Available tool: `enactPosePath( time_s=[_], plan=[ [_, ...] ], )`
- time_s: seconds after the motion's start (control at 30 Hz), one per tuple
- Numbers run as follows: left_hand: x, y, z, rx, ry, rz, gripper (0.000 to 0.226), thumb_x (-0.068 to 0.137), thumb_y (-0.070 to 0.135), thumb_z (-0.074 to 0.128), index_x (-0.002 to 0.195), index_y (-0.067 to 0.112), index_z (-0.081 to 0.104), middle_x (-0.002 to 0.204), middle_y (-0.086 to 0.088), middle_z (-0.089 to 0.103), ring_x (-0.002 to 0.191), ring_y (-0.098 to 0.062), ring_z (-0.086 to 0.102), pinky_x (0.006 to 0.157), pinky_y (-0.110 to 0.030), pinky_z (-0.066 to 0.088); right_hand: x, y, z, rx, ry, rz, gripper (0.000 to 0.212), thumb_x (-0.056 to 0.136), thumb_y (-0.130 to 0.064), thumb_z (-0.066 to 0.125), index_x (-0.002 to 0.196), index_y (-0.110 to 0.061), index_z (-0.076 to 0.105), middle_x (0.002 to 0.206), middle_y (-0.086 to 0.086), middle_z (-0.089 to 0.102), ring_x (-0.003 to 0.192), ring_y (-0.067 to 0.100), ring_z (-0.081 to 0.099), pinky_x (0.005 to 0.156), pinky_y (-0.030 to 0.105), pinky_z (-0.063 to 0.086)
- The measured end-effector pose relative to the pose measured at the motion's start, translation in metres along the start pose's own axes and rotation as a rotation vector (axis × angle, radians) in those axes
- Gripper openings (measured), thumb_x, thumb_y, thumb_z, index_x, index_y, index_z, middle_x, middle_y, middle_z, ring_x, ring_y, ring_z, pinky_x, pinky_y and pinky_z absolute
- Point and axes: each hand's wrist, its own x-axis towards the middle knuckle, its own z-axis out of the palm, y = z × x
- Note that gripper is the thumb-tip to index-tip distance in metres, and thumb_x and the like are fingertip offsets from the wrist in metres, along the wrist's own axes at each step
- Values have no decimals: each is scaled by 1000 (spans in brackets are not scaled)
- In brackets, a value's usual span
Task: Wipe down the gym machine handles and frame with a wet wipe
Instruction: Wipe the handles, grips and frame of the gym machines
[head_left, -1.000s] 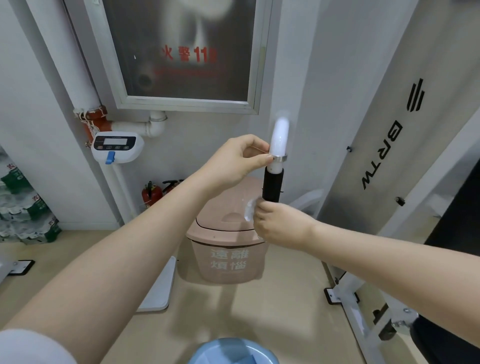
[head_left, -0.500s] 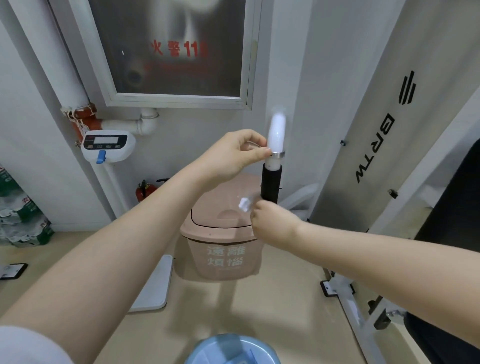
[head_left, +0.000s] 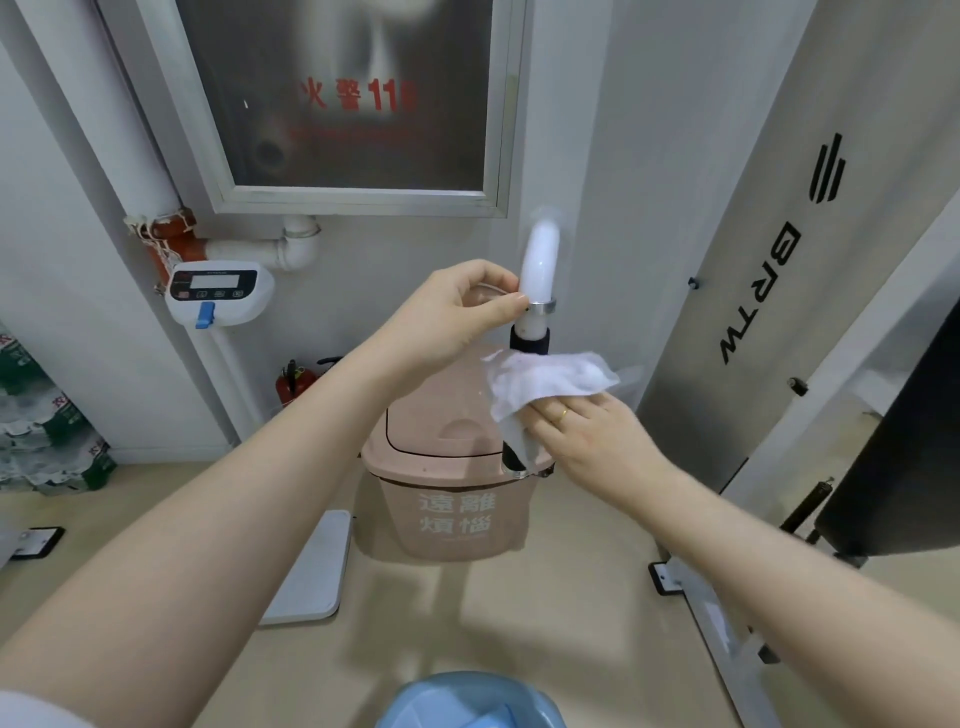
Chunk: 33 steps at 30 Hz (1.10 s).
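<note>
A machine handle hangs upright in the middle of the view: a white bar (head_left: 540, 260) above a metal ring, with a black foam grip (head_left: 529, 344) below. My left hand (head_left: 457, 317) pinches the handle at the metal ring. A white wet wipe (head_left: 545, 382) is spread over the black grip, partly unfolded. My right hand (head_left: 592, 434) holds the wipe against the lower part of the grip, fingers wrapped on it. The grip's middle is hidden by the wipe.
A pink lidded bin (head_left: 452, 493) stands on the floor behind the handle. The grey machine panel (head_left: 810, 218) and its white frame (head_left: 717, 623) are on the right. A black pad (head_left: 904, 457), a blue tub (head_left: 467, 701) and a wall dispenser (head_left: 218, 293) are nearby.
My right hand has opened out on the grip and the wipe, bunched before, now spreads wide over the black foam. My left hand stays at the ring.
</note>
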Motion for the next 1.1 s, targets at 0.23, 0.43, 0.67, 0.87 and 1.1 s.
enactPosePath(
  time_s=[0.23,0.43,0.67,0.87,1.1],
  plan=[
    [-9,8,-2,64,93,-23,27,80,27,70,100,12,61,91,-1,71,83,-7,65,75,-16,48,37,-13,-1,1249,-158,980,30,98,-16,37,124,-19,51,109,1,63,100,19,57,84,36,48],
    [-16,14,-2,90,207,-89,20,79,24,71,94,14,63,89,3,71,80,-5,67,71,-15,50,70,18,-3,1700,-228,860,19,93,-23,54,109,-17,60,106,10,67,99,26,61,88,37,49],
    [-24,24,19,208,450,-194,20,83,22,66,103,18,63,100,5,67,91,-5,62,73,-7,46,43,0,40,1750,-508,691,17,83,-21,67,99,-14,65,97,5,70,95,23,64,86,41,53],
    [-26,26,50,492,717,-242,31,77,16,71,105,20,60,99,10,64,90,-4,57,80,-12,41,62,8,27,1648,-263,661,19,78,-24,56,87,-8,52,80,7,64,77,28,57,66,45,50],
    [-23,34,68,504,788,-273,31,76,16,72,94,33,53,86,17,62,87,-7,60,75,-20,48,42,-10,28,1362,-201,644,39,86,-14,54,123,-7,45,105,12,63,99,32,57,73,40,45]
  ],
)
